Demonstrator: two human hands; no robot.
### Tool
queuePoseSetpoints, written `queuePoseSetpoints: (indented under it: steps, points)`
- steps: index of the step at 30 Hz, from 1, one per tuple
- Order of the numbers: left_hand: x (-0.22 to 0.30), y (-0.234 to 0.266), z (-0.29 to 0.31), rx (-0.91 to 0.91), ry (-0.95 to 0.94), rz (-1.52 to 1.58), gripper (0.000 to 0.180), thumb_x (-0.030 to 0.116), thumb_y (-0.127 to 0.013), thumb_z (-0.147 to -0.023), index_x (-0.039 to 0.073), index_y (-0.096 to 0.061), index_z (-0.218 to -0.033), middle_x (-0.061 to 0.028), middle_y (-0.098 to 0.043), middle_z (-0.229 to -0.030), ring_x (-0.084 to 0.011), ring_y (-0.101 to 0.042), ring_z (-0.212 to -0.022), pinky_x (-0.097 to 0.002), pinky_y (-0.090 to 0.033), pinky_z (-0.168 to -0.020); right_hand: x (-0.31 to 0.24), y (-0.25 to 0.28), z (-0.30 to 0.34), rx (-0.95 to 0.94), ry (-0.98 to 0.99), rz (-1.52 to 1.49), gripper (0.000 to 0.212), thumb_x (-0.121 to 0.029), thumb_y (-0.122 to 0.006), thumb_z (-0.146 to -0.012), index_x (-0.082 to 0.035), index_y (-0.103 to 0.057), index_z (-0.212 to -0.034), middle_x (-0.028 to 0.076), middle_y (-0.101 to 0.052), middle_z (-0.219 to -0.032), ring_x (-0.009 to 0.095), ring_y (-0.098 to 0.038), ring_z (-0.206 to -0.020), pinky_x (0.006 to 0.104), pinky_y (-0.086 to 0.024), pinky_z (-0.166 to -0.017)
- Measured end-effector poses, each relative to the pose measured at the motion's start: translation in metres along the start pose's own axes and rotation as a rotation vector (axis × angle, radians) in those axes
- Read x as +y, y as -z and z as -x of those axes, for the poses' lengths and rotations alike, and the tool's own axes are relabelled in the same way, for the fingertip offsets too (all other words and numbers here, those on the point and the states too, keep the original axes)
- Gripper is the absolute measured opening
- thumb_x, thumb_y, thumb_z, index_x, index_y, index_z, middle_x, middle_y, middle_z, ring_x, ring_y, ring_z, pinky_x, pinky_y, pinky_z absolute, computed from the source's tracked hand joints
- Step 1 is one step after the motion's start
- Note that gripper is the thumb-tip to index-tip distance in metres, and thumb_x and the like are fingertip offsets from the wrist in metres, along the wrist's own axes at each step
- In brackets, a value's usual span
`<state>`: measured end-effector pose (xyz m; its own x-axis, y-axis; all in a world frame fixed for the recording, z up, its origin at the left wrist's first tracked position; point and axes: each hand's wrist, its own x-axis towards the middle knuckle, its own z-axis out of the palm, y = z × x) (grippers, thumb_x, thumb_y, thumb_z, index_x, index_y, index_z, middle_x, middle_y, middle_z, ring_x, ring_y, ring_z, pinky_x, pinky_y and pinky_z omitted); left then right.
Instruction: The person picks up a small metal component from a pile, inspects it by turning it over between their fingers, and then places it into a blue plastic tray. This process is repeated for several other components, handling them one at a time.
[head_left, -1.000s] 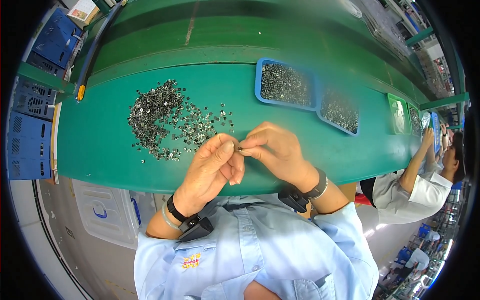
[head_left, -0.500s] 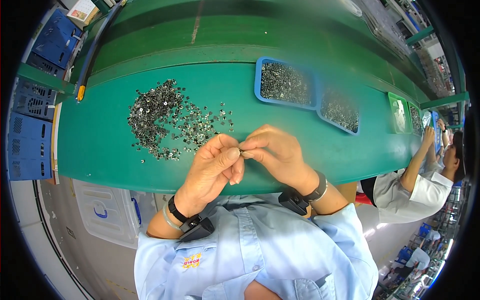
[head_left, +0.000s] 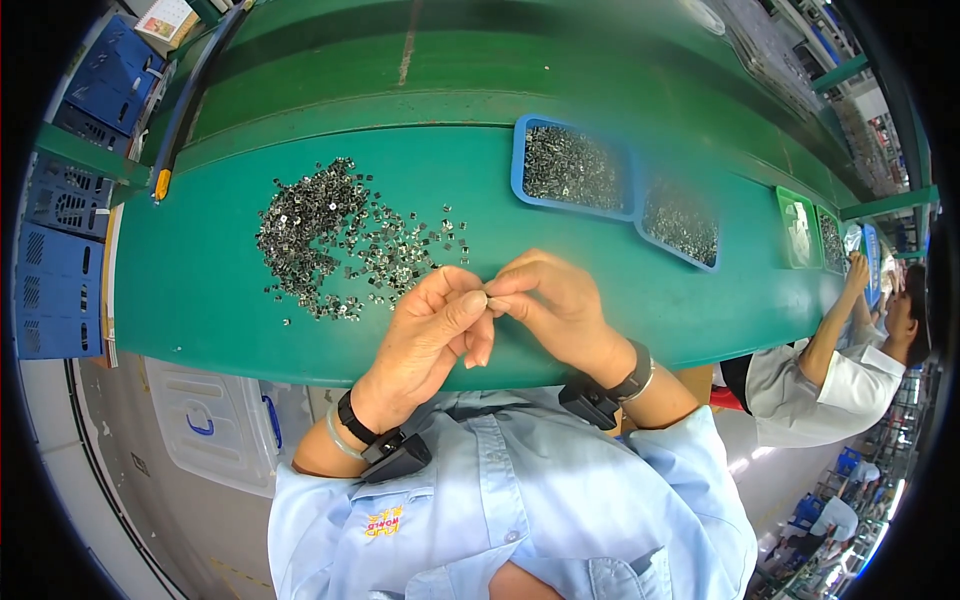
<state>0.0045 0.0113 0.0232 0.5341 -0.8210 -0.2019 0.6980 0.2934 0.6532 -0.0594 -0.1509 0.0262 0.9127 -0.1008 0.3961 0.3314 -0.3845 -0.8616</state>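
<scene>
My left hand and my right hand meet fingertip to fingertip above the near edge of the green table. Each is closed in a pinch, thumb against forefinger. Whatever lies between the fingertips is too small and too covered to make out. Just beyond my left hand spreads a heap of small, shiny black-and-silver metal pieces, dense at the left and thinning into loose pieces toward my fingers.
Two blue trays full of similar small pieces stand at the back right. Green trays sit farther right, near a co-worker. Blue crates are stacked at the left. A lidded clear plastic box is below the table's left side.
My joined fingertips have shifted very slightly, and the tiny dark bit glimpsed between them before is now covered. The heap and trays look the same.
</scene>
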Motion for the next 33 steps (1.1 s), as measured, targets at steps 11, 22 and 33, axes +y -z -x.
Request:
queuePoseSetpoints:
  steps: [11, 22, 33]
  points:
    - [-0.001, 0.028, 0.013, 0.153, -0.004, 0.058, 0.014, 0.017, -0.053, -0.092, 0.006, -0.053, -0.102, -0.0044, -0.055, -0.068, -0.0119, -0.05, -0.054, -0.0245, -0.038, -0.047, 0.038, 0.061, -0.059, 0.189, 0.151, 0.706, 0.012, -0.009, -0.065, -0.077, -0.006, -0.063, -0.089, 0.009, -0.06, -0.089, 0.026, -0.059, -0.083, 0.035, -0.048, -0.073]
    - [0.007, 0.032, 0.015, 0.16, 0.011, 0.056, 0.015, 0.016, -0.054, -0.092, 0.005, -0.053, -0.102, -0.0039, -0.055, -0.068, -0.0109, -0.05, -0.054, -0.0237, -0.038, -0.048, 0.047, -0.002, -0.061, -0.286, 0.14, 0.738, 0.013, -0.011, -0.067, -0.074, -0.007, -0.062, -0.086, 0.006, -0.057, -0.084, 0.026, -0.056, -0.078, 0.0366, -0.047, -0.067]
    - [0.006, 0.015, 0.0, 0.168, -0.009, -0.119, 0.02, 0.018, -0.054, -0.093, 0.002, -0.054, -0.104, -0.0048, -0.06, -0.08, -0.0101, -0.053, -0.062, -0.0224, -0.042, -0.052, -0.008, 0.002, -0.036, -0.235, 0.16, 0.447, 0.017, -0.011, -0.069, -0.072, -0.007, -0.063, -0.088, 0.005, -0.059, -0.086, 0.025, -0.057, -0.079, 0.0343, -0.046, -0.068]
